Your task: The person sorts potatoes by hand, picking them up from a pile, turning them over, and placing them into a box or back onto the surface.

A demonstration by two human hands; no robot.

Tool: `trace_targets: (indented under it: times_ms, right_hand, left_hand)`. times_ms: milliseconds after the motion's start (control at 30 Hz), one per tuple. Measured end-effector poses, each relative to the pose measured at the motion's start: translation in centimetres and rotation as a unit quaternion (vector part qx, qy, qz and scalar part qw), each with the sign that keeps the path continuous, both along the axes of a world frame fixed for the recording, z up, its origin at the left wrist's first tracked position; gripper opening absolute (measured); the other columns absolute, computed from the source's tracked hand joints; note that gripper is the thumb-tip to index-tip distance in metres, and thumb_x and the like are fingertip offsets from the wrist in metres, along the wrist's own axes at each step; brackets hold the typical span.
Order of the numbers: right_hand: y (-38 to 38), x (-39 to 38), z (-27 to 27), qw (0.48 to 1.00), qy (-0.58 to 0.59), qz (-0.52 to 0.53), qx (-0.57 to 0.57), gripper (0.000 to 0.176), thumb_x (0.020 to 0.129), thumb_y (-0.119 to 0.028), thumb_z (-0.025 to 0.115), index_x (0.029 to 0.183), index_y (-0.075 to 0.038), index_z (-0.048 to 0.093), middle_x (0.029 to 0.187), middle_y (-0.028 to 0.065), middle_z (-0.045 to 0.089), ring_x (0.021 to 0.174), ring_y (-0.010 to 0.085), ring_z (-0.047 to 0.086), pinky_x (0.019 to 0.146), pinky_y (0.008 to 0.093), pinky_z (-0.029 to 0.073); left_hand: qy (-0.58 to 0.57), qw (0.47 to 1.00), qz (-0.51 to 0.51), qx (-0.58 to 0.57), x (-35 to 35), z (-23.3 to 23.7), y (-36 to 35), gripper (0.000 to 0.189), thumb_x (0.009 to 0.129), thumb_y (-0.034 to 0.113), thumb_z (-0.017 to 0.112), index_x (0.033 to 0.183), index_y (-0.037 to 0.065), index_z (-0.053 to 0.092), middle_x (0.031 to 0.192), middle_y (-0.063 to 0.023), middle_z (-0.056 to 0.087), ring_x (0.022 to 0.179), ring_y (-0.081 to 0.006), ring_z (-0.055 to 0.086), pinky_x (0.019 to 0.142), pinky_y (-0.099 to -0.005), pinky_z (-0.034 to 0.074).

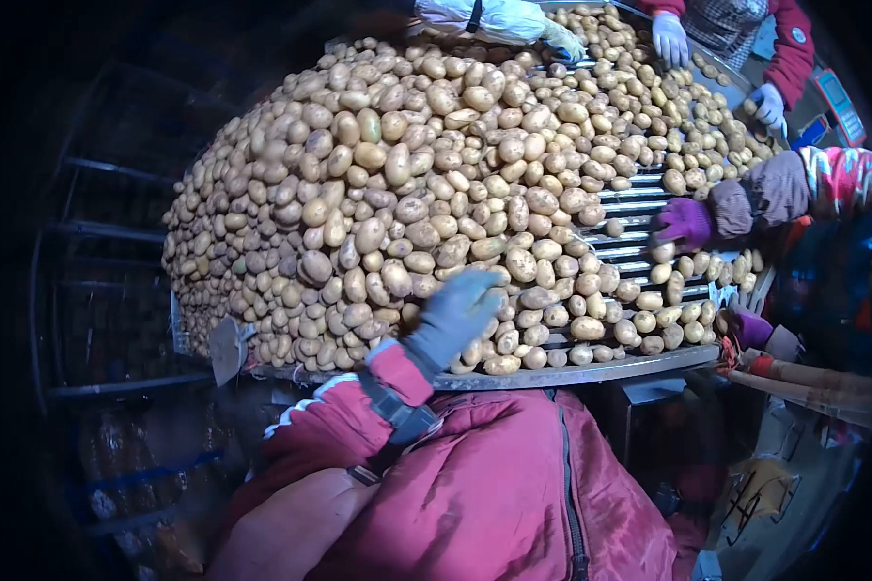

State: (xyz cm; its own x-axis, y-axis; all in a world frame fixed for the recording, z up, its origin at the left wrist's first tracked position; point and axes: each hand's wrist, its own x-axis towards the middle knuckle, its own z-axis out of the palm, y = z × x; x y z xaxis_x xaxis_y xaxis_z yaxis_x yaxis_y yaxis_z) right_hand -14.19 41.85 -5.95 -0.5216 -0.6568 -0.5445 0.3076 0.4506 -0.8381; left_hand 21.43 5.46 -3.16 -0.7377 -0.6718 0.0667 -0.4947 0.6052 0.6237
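Observation:
My left hand (458,315), in a grey glove, reaches over the near edge of a large heap of potatoes (397,165). Its fingers are stretched out over the potatoes and slightly blurred, with no potato visibly held. The wrist has a dark band around the pink sleeve. My right hand is not in view. Close to the left hand, loose potatoes (520,263) lie against the metal rim (591,373) of the sorting table.
Metal rollers (635,208) show between potatoes at right. A co-worker's purple glove (685,225) reaches over them; another purple glove (749,327) is at the rim. Other people's pale gloves (670,39) are at the far side. A handheld device (840,108) lies at far right.

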Motion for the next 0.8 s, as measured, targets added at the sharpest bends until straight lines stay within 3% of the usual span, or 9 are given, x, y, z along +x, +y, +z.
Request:
trace_targets:
  times_ms: [33, 67, 100, 167, 400, 500, 533, 667, 800]
  right_hand:
    - [-1.5, 0.0, 0.3, 0.998, 0.059, -0.004, -0.024, 0.034, 0.1, -0.013, 0.062, 0.13, 0.003, 0.063, 0.118, 0.0091, 0.066, 0.107, 0.0155, 0.063, 0.092, 0.0304, 0.051]
    - [-3.5, 0.0, -0.3, 0.997, -0.034, 0.006, -0.07, 0.034, 0.1, -0.014, 0.063, 0.129, 0.003, 0.063, 0.116, 0.0095, 0.068, 0.102, 0.0142, 0.065, 0.088, 0.0295, 0.053]
    - [-5.7, 0.4, 0.1, 0.996, -0.076, 0.027, -0.045, 0.034, 0.1, -0.017, 0.064, 0.127, 0.003, 0.064, 0.114, 0.0106, 0.069, 0.097, 0.0138, 0.066, 0.085, 0.0275, 0.053]
    - [-10.1, 1.9, -0.2, 0.987, -0.126, 0.091, -0.039, 0.036, 0.1, -0.02, 0.064, 0.127, 0.003, 0.064, 0.109, 0.0089, 0.071, 0.089, 0.0116, 0.066, 0.081, 0.0249, 0.053]
    - [-21.6, 11.3, 2.5, 0.954, -0.126, 0.255, -0.095, 0.032, 0.1, -0.025, 0.064, 0.122, -0.003, 0.071, 0.1, 0.0006, 0.073, 0.08, 0.0074, 0.063, 0.073, 0.0232, 0.052]
    - [-23.7, 14.8, 1.6, 0.937, -0.112, 0.315, -0.101, 0.035, 0.099, -0.027, 0.065, 0.126, -0.004, 0.07, 0.101, -0.0006, 0.072, 0.081, 0.0062, 0.062, 0.073, 0.0231, 0.052]
    - [-24.5, 16.1, 1.3, 0.932, -0.098, 0.33, -0.112, 0.036, 0.099, -0.027, 0.066, 0.127, -0.004, 0.069, 0.102, -0.0006, 0.072, 0.082, 0.0059, 0.062, 0.073, 0.0231, 0.052]
    - [-29.3, 21.8, 2.1, 0.927, -0.14, 0.325, -0.124, 0.038, 0.099, -0.025, 0.067, 0.131, -0.004, 0.065, 0.112, 0.0022, 0.07, 0.092, 0.0087, 0.064, 0.074, 0.026, 0.057]
    - [-32.4, 25.7, 3.7, 0.884, -0.042, 0.436, -0.166, 0.045, 0.1, -0.025, 0.066, 0.14, -0.005, 0.06, 0.115, 0.0017, 0.069, 0.088, 0.0084, 0.063, 0.074, 0.0263, 0.056]
  left_hand:
    - [-0.086, 0.99, 0.042, -0.106, 2.6, -0.3, -1.2, 0.026, 0.091, 0.016, 0.07, 0.113, 0.003, 0.069, 0.11, -0.0152, 0.069, 0.104, -0.0312, 0.066, 0.09, -0.0385, 0.055]
    - [0.02, 0.959, 0.172, -0.223, 4.1, -1.1, -2.3, 0.028, 0.09, 0.015, 0.07, 0.114, 0.002, 0.068, 0.111, -0.0164, 0.068, 0.102, -0.0326, 0.066, 0.091, -0.039, 0.054]
    - [-0.102, 0.972, 0.194, -0.081, 6.3, 3.3, -4.3, 0.032, 0.09, 0.017, 0.071, 0.118, 0.002, 0.066, 0.109, -0.0178, 0.068, 0.101, -0.034, 0.066, 0.091, -0.0391, 0.054]
    - [-0.04, 0.931, 0.223, -0.285, 7.4, 6.6, -6.8, 0.043, 0.088, 0.019, 0.074, 0.127, 0.003, 0.064, 0.119, -0.0184, 0.065, 0.111, -0.0367, 0.062, 0.099, -0.0452, 0.049]
    - [-0.177, 0.928, 0.226, -0.236, 8.1, 4.6, -10.9, 0.063, 0.082, 0.03, 0.077, 0.139, 0.013, 0.057, 0.121, -0.0172, 0.064, 0.111, -0.0376, 0.061, 0.098, -0.0477, 0.049]
    - [-0.119, 0.953, 0.207, -0.189, 7.2, 3.8, -10.6, 0.065, 0.082, 0.03, 0.076, 0.142, 0.017, 0.056, 0.123, -0.0184, 0.063, 0.109, -0.0393, 0.061, 0.095, -0.0488, 0.05]
    - [-0.053, 0.978, 0.194, -0.059, 7.0, 4.2, -10.0, 0.065, 0.083, 0.031, 0.075, 0.143, 0.016, 0.054, 0.127, -0.0202, 0.061, 0.112, -0.0406, 0.061, 0.096, -0.0485, 0.05]
    - [-0.084, 0.984, 0.146, -0.062, 5.5, 2.4, -7.4, 0.066, 0.086, 0.025, 0.074, 0.147, 0.014, 0.051, 0.133, -0.0224, 0.059, 0.121, -0.0403, 0.059, 0.102, -0.0467, 0.049]
    - [0.058, 0.986, 0.123, -0.099, 8.5, 5.2, -3.4, 0.059, 0.087, 0.02, 0.073, 0.141, 0.007, 0.056, 0.131, -0.021, 0.061, 0.119, -0.039, 0.06, 0.103, -0.0453, 0.049]
